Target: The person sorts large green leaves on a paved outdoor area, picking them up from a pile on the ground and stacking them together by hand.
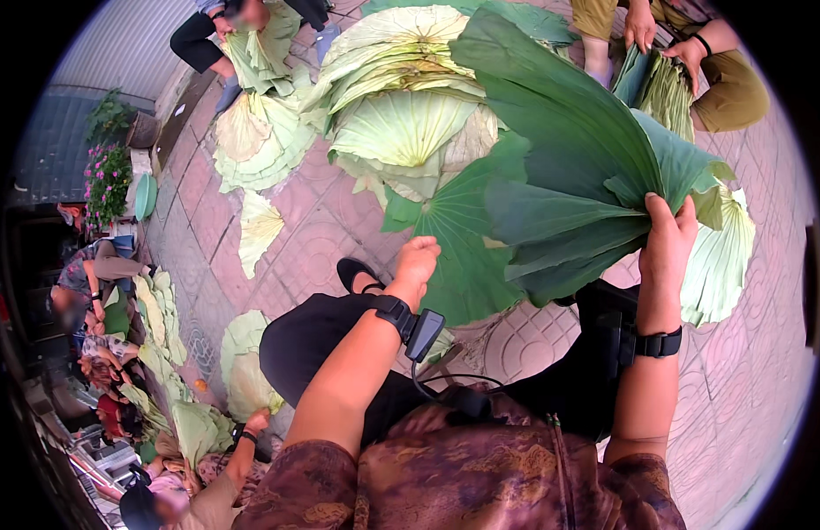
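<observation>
My right hand (668, 237) is closed round the gathered base of a bunch of large dark green lotus leaves (573, 141), which fans out up and to the left. Below and left of that bunch, a broad green lotus leaf (467, 230) spreads open with pale veins. At its left edge my left hand (417, 263) is closed, apparently pinching the rim; the fingertips are partly hidden. Beyond the hands lies a tall stack of pale yellow-green lotus leaves (401, 128). More pale leaves (721, 261) hang or lie to the right of my right hand.
Pink patterned paving (295, 230) surrounds me. A smaller leaf pile (260, 146) and a loose leaf piece (260, 231) lie left. Another pile (248, 367) is near my left knee. Several people handle leaves nearby, including a person (670, 53) at far right. Pink flowers (107, 181) stand left.
</observation>
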Demonstrator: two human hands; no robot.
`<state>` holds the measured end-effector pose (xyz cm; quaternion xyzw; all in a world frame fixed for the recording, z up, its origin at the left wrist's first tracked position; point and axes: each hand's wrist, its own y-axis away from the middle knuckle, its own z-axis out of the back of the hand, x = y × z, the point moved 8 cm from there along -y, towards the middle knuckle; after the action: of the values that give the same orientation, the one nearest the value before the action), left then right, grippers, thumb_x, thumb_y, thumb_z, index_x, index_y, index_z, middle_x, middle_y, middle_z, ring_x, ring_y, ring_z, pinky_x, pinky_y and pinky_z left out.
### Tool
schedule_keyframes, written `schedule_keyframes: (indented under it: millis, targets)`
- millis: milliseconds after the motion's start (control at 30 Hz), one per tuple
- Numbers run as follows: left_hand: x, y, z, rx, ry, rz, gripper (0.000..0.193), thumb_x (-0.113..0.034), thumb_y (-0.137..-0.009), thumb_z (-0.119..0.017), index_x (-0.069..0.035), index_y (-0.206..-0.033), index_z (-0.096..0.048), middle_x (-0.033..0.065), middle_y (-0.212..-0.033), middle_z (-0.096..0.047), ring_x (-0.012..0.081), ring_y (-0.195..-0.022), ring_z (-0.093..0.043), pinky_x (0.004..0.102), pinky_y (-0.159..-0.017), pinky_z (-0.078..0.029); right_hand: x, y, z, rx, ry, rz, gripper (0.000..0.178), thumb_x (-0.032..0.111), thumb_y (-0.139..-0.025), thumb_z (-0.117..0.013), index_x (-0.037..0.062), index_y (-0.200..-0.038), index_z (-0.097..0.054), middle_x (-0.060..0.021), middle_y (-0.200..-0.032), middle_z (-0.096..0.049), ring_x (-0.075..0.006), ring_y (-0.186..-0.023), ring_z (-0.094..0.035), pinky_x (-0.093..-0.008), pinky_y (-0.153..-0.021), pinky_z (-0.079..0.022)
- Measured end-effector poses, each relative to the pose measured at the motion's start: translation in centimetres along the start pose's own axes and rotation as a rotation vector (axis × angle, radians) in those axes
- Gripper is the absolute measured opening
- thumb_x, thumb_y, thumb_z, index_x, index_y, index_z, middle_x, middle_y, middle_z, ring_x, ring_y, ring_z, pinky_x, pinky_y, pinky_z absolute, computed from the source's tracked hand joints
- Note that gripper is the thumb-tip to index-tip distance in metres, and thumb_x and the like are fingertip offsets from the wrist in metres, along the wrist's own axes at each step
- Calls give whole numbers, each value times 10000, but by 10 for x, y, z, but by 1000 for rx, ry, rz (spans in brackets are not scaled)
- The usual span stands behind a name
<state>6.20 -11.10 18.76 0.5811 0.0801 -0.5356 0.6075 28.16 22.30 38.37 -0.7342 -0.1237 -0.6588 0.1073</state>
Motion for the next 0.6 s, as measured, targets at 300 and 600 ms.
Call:
schedule_keyframes:
  millis: [300,600]
  targets:
    - [91,-105,17,-143,-363,55,574,-138,-760,-636,-2,-1296,-481,219,-1225,-565,320,-1128,-557,375,-945,-427,10,-3,18,-37,29,-39,313,-5,-831,-549,-45,-1141,-527,-75,-1021,-610,-126,-869,-564,-253,-805,-440]
    - [82,-154,2,-120,-259,110,708,-94,-738,-667,8,-1371,-366,253,-1227,-538,331,-1076,-570,379,-904,-448,-21,3,9,-22,41,-326,288,57,-875,-531,-43,-1145,-531,-91,-1013,-621,-150,-852,-592,-280,-764,-478]
